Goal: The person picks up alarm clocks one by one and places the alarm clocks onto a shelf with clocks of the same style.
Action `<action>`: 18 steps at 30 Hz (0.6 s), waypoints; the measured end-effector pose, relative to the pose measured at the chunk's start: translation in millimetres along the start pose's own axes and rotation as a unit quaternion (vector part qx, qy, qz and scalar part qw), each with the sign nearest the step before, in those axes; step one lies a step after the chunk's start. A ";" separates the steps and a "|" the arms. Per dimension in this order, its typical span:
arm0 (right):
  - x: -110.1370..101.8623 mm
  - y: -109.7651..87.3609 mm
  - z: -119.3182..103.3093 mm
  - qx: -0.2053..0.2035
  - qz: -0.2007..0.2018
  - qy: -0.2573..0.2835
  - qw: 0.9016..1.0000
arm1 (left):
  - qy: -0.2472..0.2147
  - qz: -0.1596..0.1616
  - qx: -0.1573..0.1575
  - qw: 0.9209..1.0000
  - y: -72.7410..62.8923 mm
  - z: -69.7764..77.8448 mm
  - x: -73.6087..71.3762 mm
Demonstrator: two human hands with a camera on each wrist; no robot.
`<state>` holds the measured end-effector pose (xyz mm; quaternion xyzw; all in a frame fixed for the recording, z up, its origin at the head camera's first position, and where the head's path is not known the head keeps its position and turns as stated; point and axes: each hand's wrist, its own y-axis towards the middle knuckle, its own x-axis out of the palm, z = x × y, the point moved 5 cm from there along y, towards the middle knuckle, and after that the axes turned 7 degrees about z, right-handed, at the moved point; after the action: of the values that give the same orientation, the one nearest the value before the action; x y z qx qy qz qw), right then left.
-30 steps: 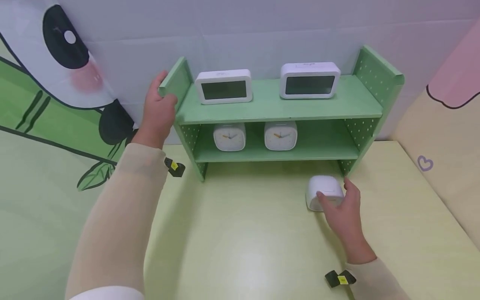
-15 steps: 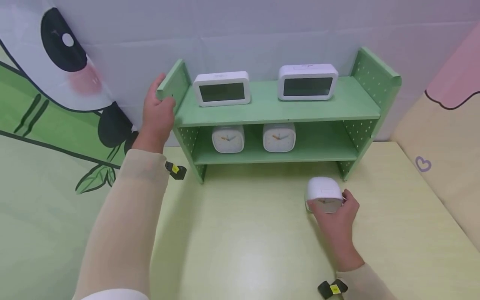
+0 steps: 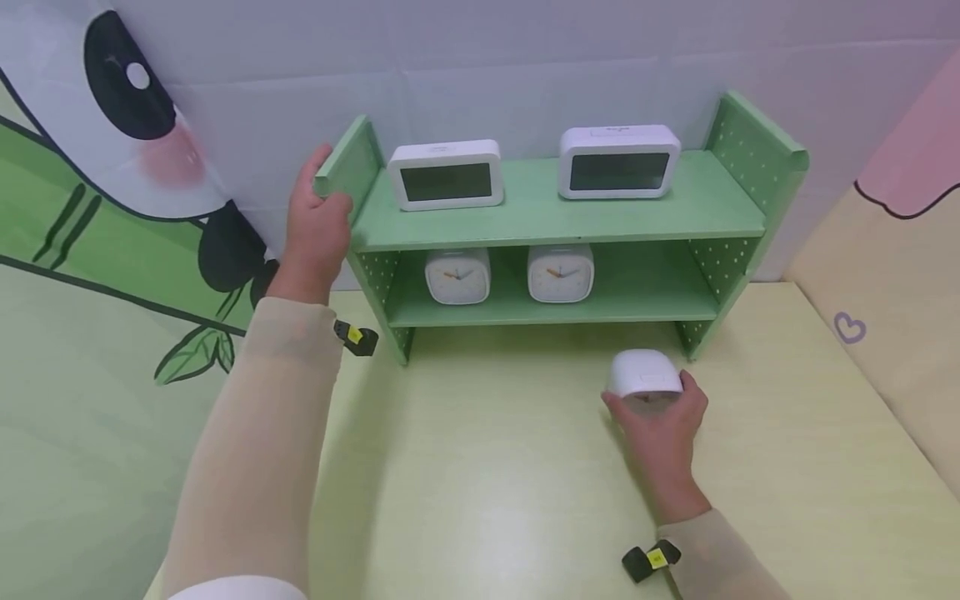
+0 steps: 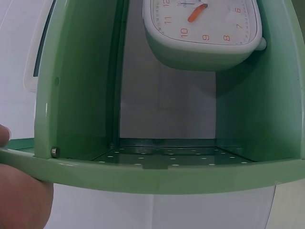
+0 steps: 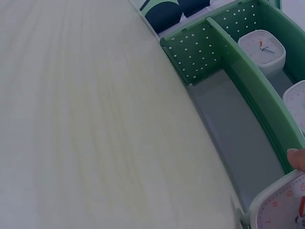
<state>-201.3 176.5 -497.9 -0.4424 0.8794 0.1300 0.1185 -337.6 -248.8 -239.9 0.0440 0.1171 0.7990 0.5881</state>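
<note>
In the head view my right hand [image 3: 663, 433] grips a small white alarm clock [image 3: 643, 371] by its sides, low in front of the shelf's right end. My thumb is on the clock's left side, and the hand covers much of the dial. The right wrist view catches part of this clock's face [image 5: 286, 205] and a fingertip [image 5: 298, 160]. My left hand [image 3: 318, 233] holds the upper left side panel [image 3: 351, 171] of the green two-tier shelf [image 3: 555, 225], with the thumb at its front edge. In the left wrist view, part of that hand [image 4: 21, 198] shows beside the panel.
Two white digital clocks [image 3: 452, 181] [image 3: 619, 171] stand on the top tier. Below them, two small dial clocks [image 3: 457, 277] [image 3: 561, 273] occupy the left and middle of the lower tier. The shelf stands on a pale wooden table [image 3: 480, 467] against a printed backdrop [image 3: 487, 67].
My right hand has shifted left, its thumb going from the clock's front to its left side. The clock has moved slightly left with it. My left hand stays on the side panel.
</note>
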 end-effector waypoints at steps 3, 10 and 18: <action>1.1 1.3 2.9 -0.005 -0.010 0.006 1.000 | 0.005 0.003 0.000 1.000 2.8 -1.0 0.8; 2.0 1.4 5.3 -0.029 -0.009 0.020 0.999 | 0.002 0.006 -0.005 1.000 3.1 3.5 -0.5; -5.2 -3.0 2.3 -0.040 0.001 0.030 0.999 | -0.006 0.007 -0.005 1.000 1.5 0.2 2.3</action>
<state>-195.6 179.4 -498.8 -0.4496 0.8771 0.1519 0.0745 -339.6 -247.0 -239.5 0.0470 0.1094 0.8035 0.5833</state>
